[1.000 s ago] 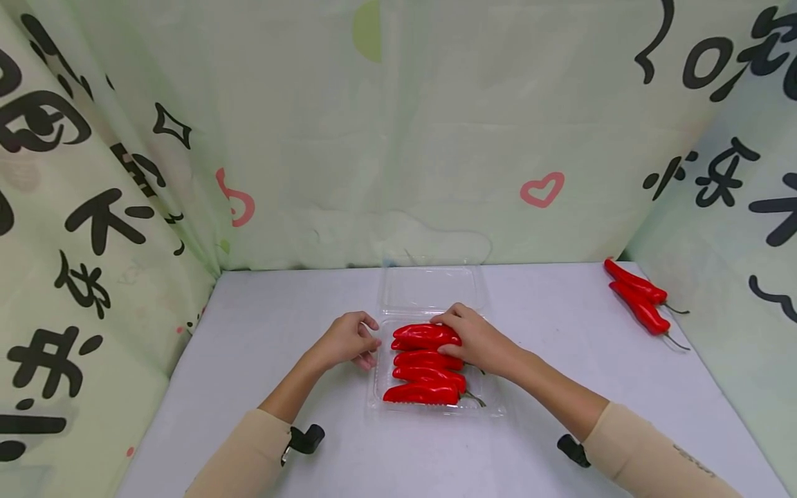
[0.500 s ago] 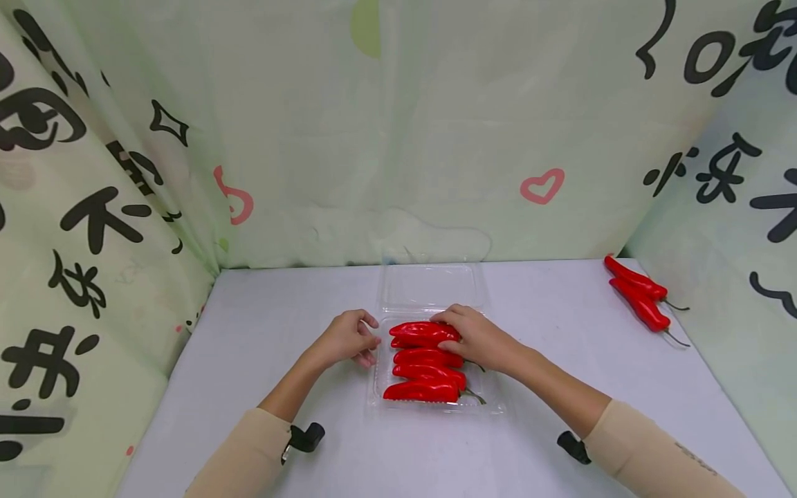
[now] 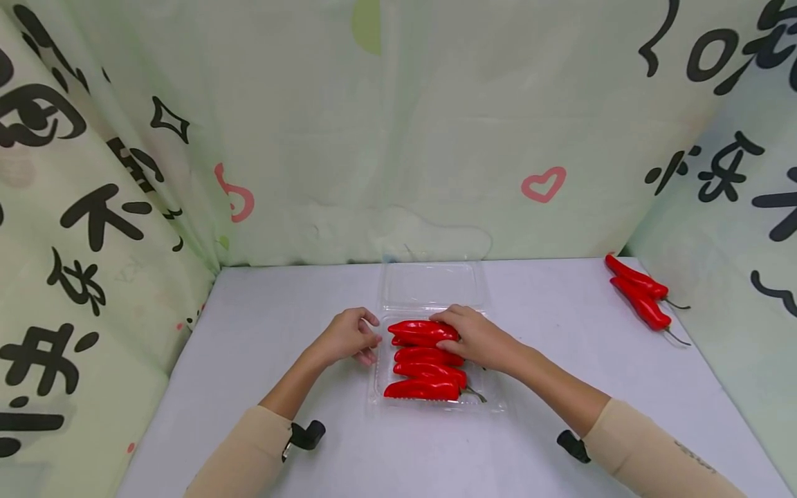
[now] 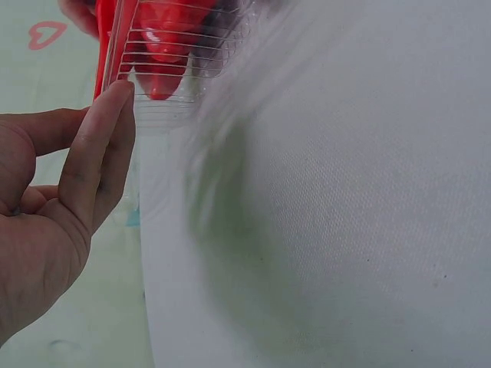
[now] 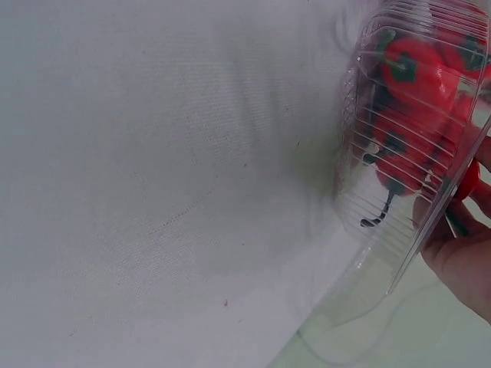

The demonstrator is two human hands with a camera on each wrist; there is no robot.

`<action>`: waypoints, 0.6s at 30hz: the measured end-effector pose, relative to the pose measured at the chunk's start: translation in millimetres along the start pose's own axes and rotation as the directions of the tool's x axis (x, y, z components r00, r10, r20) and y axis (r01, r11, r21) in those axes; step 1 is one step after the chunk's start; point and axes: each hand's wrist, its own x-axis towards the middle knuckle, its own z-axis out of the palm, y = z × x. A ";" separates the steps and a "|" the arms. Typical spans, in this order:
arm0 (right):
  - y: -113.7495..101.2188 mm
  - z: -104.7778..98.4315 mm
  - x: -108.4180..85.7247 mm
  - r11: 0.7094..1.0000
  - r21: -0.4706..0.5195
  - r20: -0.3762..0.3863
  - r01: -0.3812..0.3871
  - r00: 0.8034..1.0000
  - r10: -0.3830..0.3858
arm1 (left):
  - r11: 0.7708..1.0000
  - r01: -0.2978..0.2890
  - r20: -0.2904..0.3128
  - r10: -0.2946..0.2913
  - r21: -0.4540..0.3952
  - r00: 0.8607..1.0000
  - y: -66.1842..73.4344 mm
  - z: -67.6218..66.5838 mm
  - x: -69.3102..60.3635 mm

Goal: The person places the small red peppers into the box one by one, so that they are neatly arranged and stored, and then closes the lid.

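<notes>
A clear plastic box (image 3: 378, 394) lies on the table with its lid (image 3: 436, 285) folded back behind it. Several red chili peppers (image 3: 420, 390) lie across it in a stack of rows, stems to the right. My right hand (image 3: 482, 340) grips the stem end of the rearmost chili pepper (image 3: 418, 329), thumb in front and fingers behind. At the box's left side is my left hand (image 3: 349, 337), its fairly straight fingertips (image 4: 121, 90) against the ribbed wall in the left wrist view. The right wrist view shows stems (image 5: 395, 69) through the clear wall.
Two more red chili peppers (image 3: 641, 294) lie together at the table's back right corner. Printed curtains (image 3: 299, 138) enclose the white table (image 3: 299, 290) at the back and both sides.
The rearmost chili pepper has shifted slightly left in my right hand. My left hand stays by the box's left side, and the other peppers look unmoved.
</notes>
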 end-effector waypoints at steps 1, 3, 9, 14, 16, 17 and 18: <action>0.0 -0.4 -0.3 1.000 0.000 0.002 -0.003 1.000 0.003 | 1.000 0.000 0.001 0.000 0.000 1.000 0.4 -0.1 0.1; 0.3 -1.3 -0.6 1.000 -0.001 0.005 -0.004 1.000 0.004 | 1.000 -0.001 0.001 0.001 0.000 1.000 0.9 -0.2 0.4; 1.8 -6.1 -2.2 1.000 0.007 -0.002 0.005 1.000 -0.005 | 1.000 -0.003 0.000 0.003 -0.005 1.000 2.6 -0.6 -0.2; 7.0 -10.6 -8.3 0.999 0.037 -0.022 0.009 1.000 -0.008 | 1.000 -0.003 0.004 0.003 -0.005 1.000 1.9 -1.1 0.1; 9.9 -12.4 -12.0 0.999 0.043 -0.039 0.017 0.999 -0.015 | 1.000 -0.004 0.005 0.004 -0.004 1.000 1.4 -1.3 0.5; 11.4 -13.4 -14.0 0.999 0.045 -0.049 0.021 0.999 -0.019 | 1.000 -0.007 0.006 0.007 -0.002 1.000 1.1 -1.3 0.6; 13.1 -14.6 -16.0 0.999 0.048 -0.060 0.025 0.998 -0.022 | 1.000 -0.006 0.007 0.006 -0.003 1.000 0.9 -1.3 0.7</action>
